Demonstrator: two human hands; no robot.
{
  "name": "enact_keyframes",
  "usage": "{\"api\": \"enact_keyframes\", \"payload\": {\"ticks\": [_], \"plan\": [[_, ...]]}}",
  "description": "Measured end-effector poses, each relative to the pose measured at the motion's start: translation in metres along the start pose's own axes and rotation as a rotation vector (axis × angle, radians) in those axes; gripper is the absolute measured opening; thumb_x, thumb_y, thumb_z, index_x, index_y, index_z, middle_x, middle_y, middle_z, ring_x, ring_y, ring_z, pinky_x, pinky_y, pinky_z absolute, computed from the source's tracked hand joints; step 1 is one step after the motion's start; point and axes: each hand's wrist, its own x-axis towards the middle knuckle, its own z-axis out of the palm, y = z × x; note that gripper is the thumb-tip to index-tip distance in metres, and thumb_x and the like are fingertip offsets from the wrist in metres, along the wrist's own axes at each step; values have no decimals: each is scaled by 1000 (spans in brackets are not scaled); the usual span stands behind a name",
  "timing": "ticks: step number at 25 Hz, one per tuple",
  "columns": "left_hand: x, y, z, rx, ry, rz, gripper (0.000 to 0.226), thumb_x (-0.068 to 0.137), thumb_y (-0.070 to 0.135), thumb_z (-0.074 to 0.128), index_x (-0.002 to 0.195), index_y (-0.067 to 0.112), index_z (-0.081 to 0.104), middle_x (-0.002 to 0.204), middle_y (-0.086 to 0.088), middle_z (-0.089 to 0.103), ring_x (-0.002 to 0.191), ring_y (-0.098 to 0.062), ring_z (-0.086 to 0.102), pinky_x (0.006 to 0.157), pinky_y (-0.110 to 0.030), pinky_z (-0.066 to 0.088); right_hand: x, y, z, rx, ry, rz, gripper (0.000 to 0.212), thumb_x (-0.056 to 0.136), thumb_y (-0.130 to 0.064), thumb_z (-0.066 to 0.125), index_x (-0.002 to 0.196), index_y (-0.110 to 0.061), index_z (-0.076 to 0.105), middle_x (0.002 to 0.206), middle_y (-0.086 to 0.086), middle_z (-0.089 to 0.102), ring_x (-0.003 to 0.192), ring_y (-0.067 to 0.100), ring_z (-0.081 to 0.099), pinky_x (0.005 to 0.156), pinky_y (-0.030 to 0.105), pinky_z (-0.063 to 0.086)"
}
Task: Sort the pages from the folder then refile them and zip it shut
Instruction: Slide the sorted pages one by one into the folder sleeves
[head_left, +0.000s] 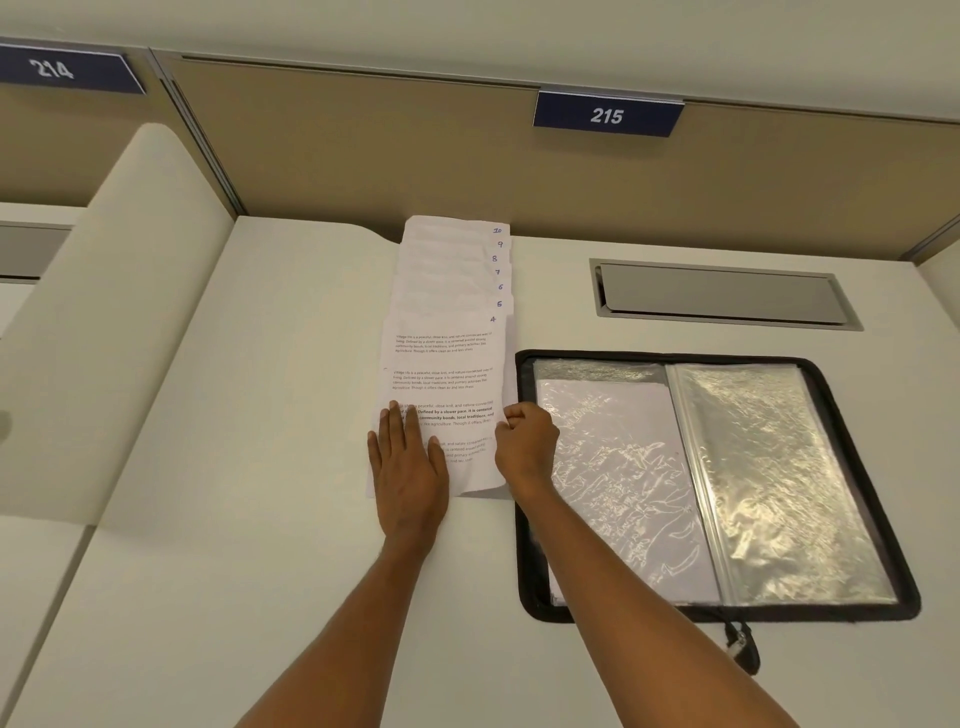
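Note:
A fanned stack of numbered white pages (451, 322) lies on the desk; handwritten numbers from 10 down to 4 show at their right corners. The page marked 4 lies on top. My left hand (408, 462) rests flat on the lower left of that top page. My right hand (524, 441) has its fingers curled at the page's right edge and pinches it. To the right, the black zip folder (852, 447) lies open, showing clear plastic sleeves; a white sheet sits in the left sleeve. Its zip pull (740, 642) hangs at the front edge.
A metal cable hatch (722, 293) is set into the desk behind the folder. A tan partition with a sign "215" (607, 115) closes off the back. A curved white divider (119, 312) stands at the left.

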Motion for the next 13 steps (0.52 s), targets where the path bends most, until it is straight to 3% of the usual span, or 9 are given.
{"api": "enact_keyframes", "payload": {"ticks": [4, 8, 13], "plan": [[-2, 4, -5, -29, 25, 27, 57, 111, 32, 34, 163, 10, 27, 172, -9, 22, 160, -22, 13, 131, -46, 5, -1, 8, -11, 165, -26, 96, 21, 92, 3, 66, 99, -16, 72, 99, 1, 73, 91, 17, 71, 80, 33, 62], [2, 10, -25, -103, 114, -48, 53, 110, 29, 39, 160, 11, 34, 169, -10, 29, 158, -25, 21, 131, -46, 4, 3, 14, -33, 350, -98, 148, 18, 91, -1, 69, 99, -16, 73, 95, 1, 75, 90, 20, 73, 84, 40, 63], [24, 37, -59, -417, 138, -159, 56, 111, 32, 43, 161, 8, 32, 165, -11, 37, 152, -26, 32, 126, -38, 22, 14, 26, -84, 578, -202, 256, 18, 91, 1, 70, 103, -12, 74, 102, 9, 78, 92, 30, 76, 82, 47, 64]]}}
